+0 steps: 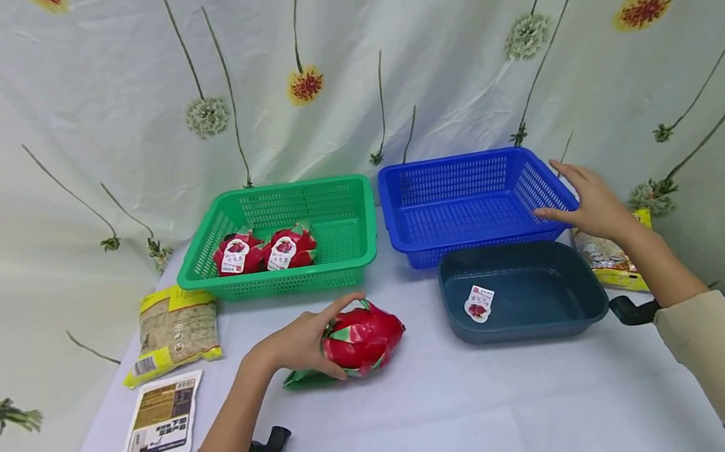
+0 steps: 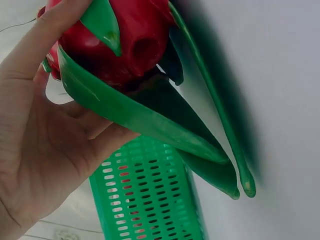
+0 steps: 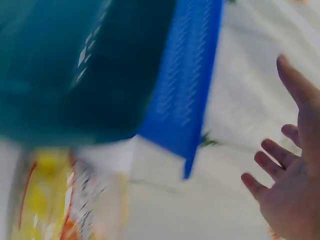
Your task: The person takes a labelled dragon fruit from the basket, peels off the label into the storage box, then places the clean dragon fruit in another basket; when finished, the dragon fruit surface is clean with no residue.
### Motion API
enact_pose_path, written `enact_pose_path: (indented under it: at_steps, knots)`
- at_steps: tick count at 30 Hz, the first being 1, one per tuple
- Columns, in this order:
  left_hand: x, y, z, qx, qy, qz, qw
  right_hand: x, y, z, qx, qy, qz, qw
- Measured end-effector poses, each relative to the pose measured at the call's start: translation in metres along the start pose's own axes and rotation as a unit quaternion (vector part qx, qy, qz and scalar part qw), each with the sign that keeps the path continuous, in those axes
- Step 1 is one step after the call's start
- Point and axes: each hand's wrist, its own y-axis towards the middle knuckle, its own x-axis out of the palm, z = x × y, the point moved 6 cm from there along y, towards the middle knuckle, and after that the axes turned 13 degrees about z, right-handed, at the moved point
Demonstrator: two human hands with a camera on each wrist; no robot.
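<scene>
My left hand (image 1: 298, 341) grips a red dragon fruit (image 1: 371, 333) at the middle of the table, thumb and fingers around its sides. Long green leaf tips (image 2: 130, 115) spread from the fruit's end in the left wrist view. At the far right, my right hand (image 1: 592, 207) has its thumb and fingers spread in the air near the right rim of the blue basket (image 1: 455, 213); nothing is in it. In the green basket (image 1: 344, 239) at the back left lie two dragon fruits (image 1: 291, 245) with white labels.
A dark teal tub (image 1: 532, 296) stands in front of the blue basket, with a loose dragon-fruit label (image 1: 479, 303) inside. One yellow-edged food bag (image 1: 179, 325) lies at left, above a white pouch (image 1: 161, 419). Another yellow bag (image 1: 614, 257) is behind my right forearm.
</scene>
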Motion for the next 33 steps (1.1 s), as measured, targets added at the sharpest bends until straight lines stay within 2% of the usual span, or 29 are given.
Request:
enact_pose_path:
  at_steps: [5, 7, 10, 14, 17, 19, 21, 23, 25, 26, 27, 29, 33]
  knots:
    - [-0.004, 0.007, 0.009, 0.018, 0.012, 0.017, 0.9996, 0.018, 0.0, 0.037, 0.043, -0.032, -0.099, 0.994]
    - [-0.01, 0.015, 0.019, 0.034, 0.009, 0.026, 0.999, 0.024, -0.004, 0.046, 0.058, -0.016, -0.135, 0.989]
    - [-0.028, 0.034, 0.044, 0.065, -0.001, 0.055, 0.9964, 0.03, -0.008, 0.053, 0.08, 0.025, -0.163, 0.983]
    - [-0.062, 0.077, 0.085, 0.111, -0.036, 0.122, 0.9857, 0.033, -0.01, 0.056, 0.092, 0.047, -0.169, 0.98]
    - [-0.082, 0.118, 0.111, 0.134, -0.074, 0.194, 0.9689, 0.034, -0.008, 0.057, 0.096, 0.048, -0.168, 0.98]
    - [-0.086, 0.15, 0.122, 0.138, -0.098, 0.248, 0.9538, 0.034, -0.008, 0.058, 0.1, 0.046, -0.167, 0.98]
    - [-0.084, 0.183, 0.127, 0.132, -0.111, 0.302, 0.9375, 0.033, -0.007, 0.06, 0.103, 0.05, -0.16, 0.98]
    - [-0.075, 0.214, 0.126, 0.118, -0.126, 0.346, 0.9222, 0.033, -0.006, 0.061, 0.107, 0.052, -0.155, 0.981]
    - [-0.062, 0.241, 0.121, 0.1, -0.136, 0.377, 0.9105, 0.035, -0.006, 0.061, 0.11, 0.057, -0.151, 0.981]
    - [-0.054, 0.252, 0.117, 0.089, -0.138, 0.386, 0.9075, 0.037, -0.005, 0.061, 0.111, 0.06, -0.149, 0.981]
    - [-0.046, 0.262, 0.112, 0.076, -0.139, 0.392, 0.9064, 0.038, -0.005, 0.061, 0.113, 0.062, -0.147, 0.981]
    - [-0.029, 0.278, 0.102, 0.041, -0.13, 0.39, 0.9106, 0.04, -0.007, 0.061, 0.119, 0.063, -0.144, 0.98]
    - [0.008, 0.301, 0.087, -0.024, -0.1, 0.353, 0.93, 0.039, -0.012, 0.066, 0.133, 0.065, -0.133, 0.98]
